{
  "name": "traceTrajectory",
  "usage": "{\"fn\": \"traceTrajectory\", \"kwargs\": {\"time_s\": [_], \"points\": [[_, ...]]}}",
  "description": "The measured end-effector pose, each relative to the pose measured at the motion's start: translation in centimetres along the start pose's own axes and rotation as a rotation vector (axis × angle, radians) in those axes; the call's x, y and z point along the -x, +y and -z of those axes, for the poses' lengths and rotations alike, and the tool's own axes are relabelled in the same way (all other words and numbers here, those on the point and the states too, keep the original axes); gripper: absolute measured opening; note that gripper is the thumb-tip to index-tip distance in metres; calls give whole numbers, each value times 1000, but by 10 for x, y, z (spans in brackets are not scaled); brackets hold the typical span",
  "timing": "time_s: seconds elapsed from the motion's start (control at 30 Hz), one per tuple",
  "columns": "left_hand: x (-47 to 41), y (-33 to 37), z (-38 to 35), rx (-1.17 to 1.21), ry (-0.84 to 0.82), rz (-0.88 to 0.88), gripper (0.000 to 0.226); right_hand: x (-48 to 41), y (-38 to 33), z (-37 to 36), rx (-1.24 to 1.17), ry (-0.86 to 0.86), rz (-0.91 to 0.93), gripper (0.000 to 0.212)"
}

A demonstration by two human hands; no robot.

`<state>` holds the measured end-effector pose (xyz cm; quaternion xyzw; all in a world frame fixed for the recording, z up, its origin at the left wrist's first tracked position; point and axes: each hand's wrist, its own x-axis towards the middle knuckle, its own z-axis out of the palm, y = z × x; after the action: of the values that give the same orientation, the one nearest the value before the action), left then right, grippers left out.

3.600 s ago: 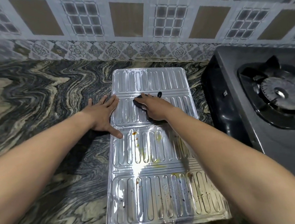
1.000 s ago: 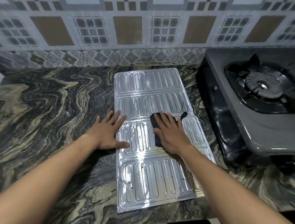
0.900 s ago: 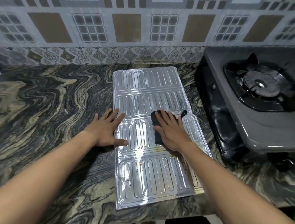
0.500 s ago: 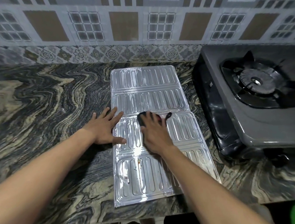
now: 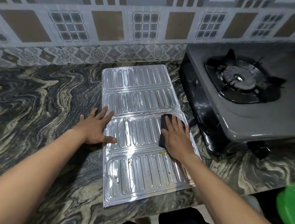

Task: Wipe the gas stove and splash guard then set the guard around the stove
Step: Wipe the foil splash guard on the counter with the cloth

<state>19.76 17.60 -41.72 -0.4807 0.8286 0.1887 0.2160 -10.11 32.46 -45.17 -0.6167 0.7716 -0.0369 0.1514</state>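
A shiny ribbed foil splash guard (image 5: pixel 139 98) lies flat and unfolded on the marbled counter, its near panel spotted with brown and red stains. My left hand (image 5: pixel 96 129) presses flat on the guard's left edge, fingers spread. My right hand (image 5: pixel 176 137) presses a dark cloth (image 5: pixel 163 128) with straight fingers onto the right side of the third panel. The grey gas stove (image 5: pixel 241 121) with its black burner (image 5: pixel 238 78) stands to the right of the guard.
A patterned tiled wall (image 5: pixel 139 27) runs behind the counter (image 5: pixel 41 103). The counter's front edge lies just below the guard's near end. A green round object (image 5: pixel 294 205) shows at the bottom right corner, below the counter.
My right hand with the cloth has slid from the middle of the third panel to its right side. The left hand has stayed on the left edge.
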Motion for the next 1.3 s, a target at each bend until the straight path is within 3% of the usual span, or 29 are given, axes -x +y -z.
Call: {"fn": "traceTrajectory", "kwargs": {"time_s": [0.23,0.47,0.63,0.9,1.17,1.3], "points": [[15,2,-11,-47,80,-14,111,-2,-1,-3,-12,36,-35,58],[29,-7,-15,-39,-9,-15,145,-7,-20,0,6,28,-54,52],[26,-8,-14,-35,-19,-8,149,-19,-61,-5,72,32,170,55],[27,-6,-12,-31,-27,11,150,-31,-127,-20,-41,-63,516,54],[28,-6,-13,-20,-30,27,151,-8,-100,-18,72,-164,751,56],[28,-7,-13,-24,-22,26,151,15,-77,-16,102,-163,698,55]]}}
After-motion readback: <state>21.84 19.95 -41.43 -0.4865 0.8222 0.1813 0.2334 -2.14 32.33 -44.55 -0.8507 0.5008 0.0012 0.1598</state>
